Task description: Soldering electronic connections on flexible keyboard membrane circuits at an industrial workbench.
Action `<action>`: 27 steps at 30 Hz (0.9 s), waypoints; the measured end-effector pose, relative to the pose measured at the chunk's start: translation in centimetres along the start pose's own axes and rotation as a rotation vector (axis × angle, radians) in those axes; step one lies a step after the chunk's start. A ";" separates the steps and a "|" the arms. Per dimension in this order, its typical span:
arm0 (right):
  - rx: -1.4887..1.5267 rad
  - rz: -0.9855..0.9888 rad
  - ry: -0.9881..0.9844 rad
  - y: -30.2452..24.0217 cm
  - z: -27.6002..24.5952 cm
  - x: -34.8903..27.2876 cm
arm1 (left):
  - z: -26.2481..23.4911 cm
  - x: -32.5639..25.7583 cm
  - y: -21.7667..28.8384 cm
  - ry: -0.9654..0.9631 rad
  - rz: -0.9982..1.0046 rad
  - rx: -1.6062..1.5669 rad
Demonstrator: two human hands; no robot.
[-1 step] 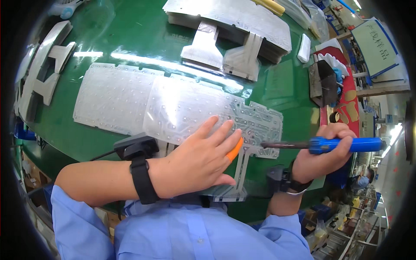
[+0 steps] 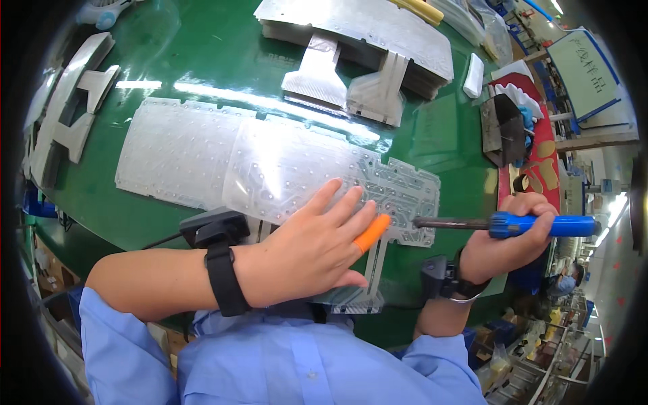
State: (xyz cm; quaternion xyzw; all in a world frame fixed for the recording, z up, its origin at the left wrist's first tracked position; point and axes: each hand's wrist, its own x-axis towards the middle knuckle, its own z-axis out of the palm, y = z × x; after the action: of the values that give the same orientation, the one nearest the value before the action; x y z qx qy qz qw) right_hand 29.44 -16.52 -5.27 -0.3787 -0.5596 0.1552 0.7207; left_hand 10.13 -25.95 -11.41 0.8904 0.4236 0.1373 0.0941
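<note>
A translucent keyboard membrane sheet (image 2: 297, 162) with small dots and traces lies on the green table. My left hand (image 2: 317, 236) rests over its near edge, fingers spread, with an orange finger cot (image 2: 372, 234) on one finger. My right hand (image 2: 506, 239) is closed around the blue handle of a soldering iron (image 2: 540, 225). The dark shaft points left, its tip over the membrane's right end; whether it touches cannot be told. A narrow ribbon tail (image 2: 376, 270) runs from the membrane toward me. Another pale sheet (image 2: 179, 152) lies partly under its left side.
A thick stack of membrane sheets (image 2: 364, 30) with wide tails stands at the far side. Another stack (image 2: 71, 101) is at the left. A white block (image 2: 474, 75) and a dark metal box (image 2: 503, 128) are at the right. Wrist straps with small devices are on both arms.
The soldering iron's tip has shifted slightly right. The finger with the orange cot has also moved a little to the right. The membrane appears unmoved.
</note>
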 end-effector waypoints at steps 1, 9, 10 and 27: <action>0.004 0.011 0.020 0.2 -0.5 0.6 | 0.0 0.2 0.2 0.034 -0.017 -0.037; 0.009 0.044 0.140 1.4 -2.7 2.9 | -0.6 1.1 1.5 -0.045 0.093 0.332; 0.014 0.044 0.145 1.5 -2.7 3.0 | -0.7 1.2 2.1 -0.059 0.158 0.501; 0.116 0.114 0.299 3.1 -4.6 5.1 | -3.2 -6.9 4.4 -0.085 0.113 0.167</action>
State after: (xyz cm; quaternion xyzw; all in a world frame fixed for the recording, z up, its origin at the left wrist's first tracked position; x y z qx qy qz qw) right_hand 35.99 -12.84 -4.35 -0.3863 -0.4139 0.1700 0.8066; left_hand 8.14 -33.95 -8.25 0.9227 0.3783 0.0685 0.0296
